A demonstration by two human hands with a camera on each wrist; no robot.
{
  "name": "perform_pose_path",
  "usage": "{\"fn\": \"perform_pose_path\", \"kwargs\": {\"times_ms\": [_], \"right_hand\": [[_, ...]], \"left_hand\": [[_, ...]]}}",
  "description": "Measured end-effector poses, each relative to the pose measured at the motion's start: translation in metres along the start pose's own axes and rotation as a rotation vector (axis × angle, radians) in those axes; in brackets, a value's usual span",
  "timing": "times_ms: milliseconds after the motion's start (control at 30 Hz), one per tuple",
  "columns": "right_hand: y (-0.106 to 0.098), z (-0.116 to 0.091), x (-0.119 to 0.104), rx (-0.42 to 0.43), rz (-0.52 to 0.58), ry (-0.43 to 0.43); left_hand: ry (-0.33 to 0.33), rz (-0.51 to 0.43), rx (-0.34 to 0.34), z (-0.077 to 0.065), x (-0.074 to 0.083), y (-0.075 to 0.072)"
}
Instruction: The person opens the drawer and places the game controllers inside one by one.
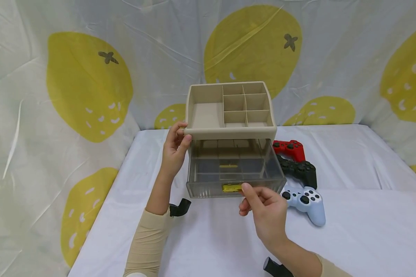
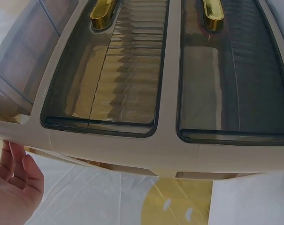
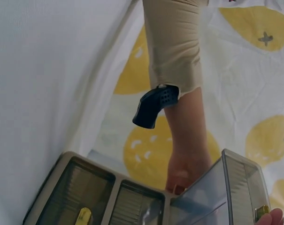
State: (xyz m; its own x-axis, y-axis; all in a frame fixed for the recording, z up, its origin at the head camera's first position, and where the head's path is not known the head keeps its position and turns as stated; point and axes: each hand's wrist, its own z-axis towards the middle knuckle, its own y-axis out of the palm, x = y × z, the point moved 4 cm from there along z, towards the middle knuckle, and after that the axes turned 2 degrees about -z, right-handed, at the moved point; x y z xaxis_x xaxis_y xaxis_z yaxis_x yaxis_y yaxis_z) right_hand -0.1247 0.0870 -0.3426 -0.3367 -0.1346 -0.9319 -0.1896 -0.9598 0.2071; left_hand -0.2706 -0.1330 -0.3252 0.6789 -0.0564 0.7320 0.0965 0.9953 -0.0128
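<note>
- Two hands work at one beige organizer (image 1: 228, 133) standing on the white-covered table (image 1: 360, 234).
- The right hand (image 1: 268, 211) is nearer to the gold handle (image 1: 231, 188) and pinches its right end between thumb and fingers; most of the handle lies just left of the fingertips, its long axis running left to right.
- The clear drawer (image 1: 206, 191) juts from the organizer toward the person, its broad front facing them.
- The left hand (image 1: 175, 152) grips the organizer's left edge, below the compartmented top.
- Two closed drawers (image 2: 137, 70) show in the left wrist view.
- Three controllers, red (image 1: 290, 150), black (image 1: 299, 171) and light blue (image 1: 308, 206), lie just right of the drawer.
- No brand, label or writing is legible.
</note>
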Motion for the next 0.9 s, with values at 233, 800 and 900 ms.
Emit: {"fn": "perform_pose_path", "kwargs": {"times_ms": [233, 800, 900], "right_hand": [[0.001, -0.005, 0.001, 0.0, 0.026, -0.011], [0.003, -0.014, 0.006, 0.009, 0.004, -0.01], [0.003, -0.014, 0.006, 0.006, 0.011, -0.037]], "left_hand": [[-0.012, 0.018, -0.001, 0.0, 0.0, 0.0], [-0.005, -0.004, -0.005, 0.0, -0.001, 0.0], [-0.008, -0.003, -0.004, 0.0, -0.001, 0.0]]}}
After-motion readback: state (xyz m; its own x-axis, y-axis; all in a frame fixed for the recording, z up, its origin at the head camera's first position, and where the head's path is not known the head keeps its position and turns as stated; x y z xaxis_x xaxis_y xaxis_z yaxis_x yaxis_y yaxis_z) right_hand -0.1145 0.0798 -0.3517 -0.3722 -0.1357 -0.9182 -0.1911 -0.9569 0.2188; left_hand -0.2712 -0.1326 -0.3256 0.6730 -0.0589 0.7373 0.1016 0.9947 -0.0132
